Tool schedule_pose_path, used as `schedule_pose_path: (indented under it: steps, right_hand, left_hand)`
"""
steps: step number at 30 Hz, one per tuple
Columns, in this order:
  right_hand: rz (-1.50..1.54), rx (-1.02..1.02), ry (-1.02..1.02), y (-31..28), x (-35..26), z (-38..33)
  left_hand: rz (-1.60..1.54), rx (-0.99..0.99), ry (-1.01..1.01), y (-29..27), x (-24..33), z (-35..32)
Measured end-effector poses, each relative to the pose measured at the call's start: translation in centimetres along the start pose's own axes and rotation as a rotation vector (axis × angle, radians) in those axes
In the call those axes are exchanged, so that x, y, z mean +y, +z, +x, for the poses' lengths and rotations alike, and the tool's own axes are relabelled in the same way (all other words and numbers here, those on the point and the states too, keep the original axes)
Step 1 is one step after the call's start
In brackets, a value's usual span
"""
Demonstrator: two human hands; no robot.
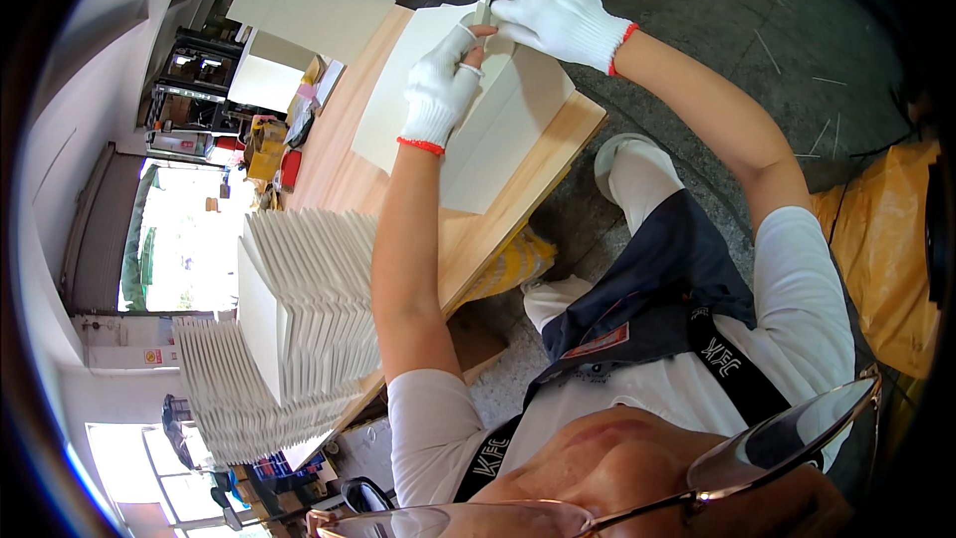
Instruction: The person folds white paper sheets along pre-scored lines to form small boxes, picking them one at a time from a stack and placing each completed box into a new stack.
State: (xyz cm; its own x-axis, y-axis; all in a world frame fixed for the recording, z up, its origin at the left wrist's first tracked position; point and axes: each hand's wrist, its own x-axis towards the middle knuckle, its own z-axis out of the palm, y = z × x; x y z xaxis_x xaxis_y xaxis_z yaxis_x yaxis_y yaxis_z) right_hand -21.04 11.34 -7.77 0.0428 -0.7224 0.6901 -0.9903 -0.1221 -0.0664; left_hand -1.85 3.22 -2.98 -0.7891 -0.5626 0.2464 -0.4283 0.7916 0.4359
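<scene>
A white cardboard sheet (513,125) with a raised fold lies on the pale wooden table (339,144), near its edge. My left hand (443,85) wears a white knit glove with a red cuff, and bare fingertips poke out of it. Its fingers are closed on the raised fold of the sheet. At the far end of that fold is my right hand (558,22), in a matching glove. Its fingers are bent together against the cardboard's edge, and the glove hides part of the grip.
Tall stacks of folded white cardboard (324,309) stand on the table left of my left forearm. More flat white sheets (309,5) lie at the far left. A yellow bag (264,147) and small items sit beyond the table. Orange-yellow sheeting (881,254) hangs at the right.
</scene>
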Motion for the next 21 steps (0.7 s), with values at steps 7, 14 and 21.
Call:
schedule_pose_path:
  steps: [7, 14, 21]
  right_hand:
    - [0.607, -0.168, 0.479, 1.7, -0.3, -0.3]
    - [0.649, -0.149, 0.518, 1.6, -0.5, -0.7]
    - [0.578, -0.049, 0.516, 1.2, -0.6, -0.8]
  left_hand:
    - [-0.064, 0.007, -0.020, 0.4, 0.0, -0.3]
    - [-0.048, -0.038, -0.088, 0.1, 0.1, 0.0]
    - [-0.034, 0.006, 0.019, 0.3, -0.6, -0.1]
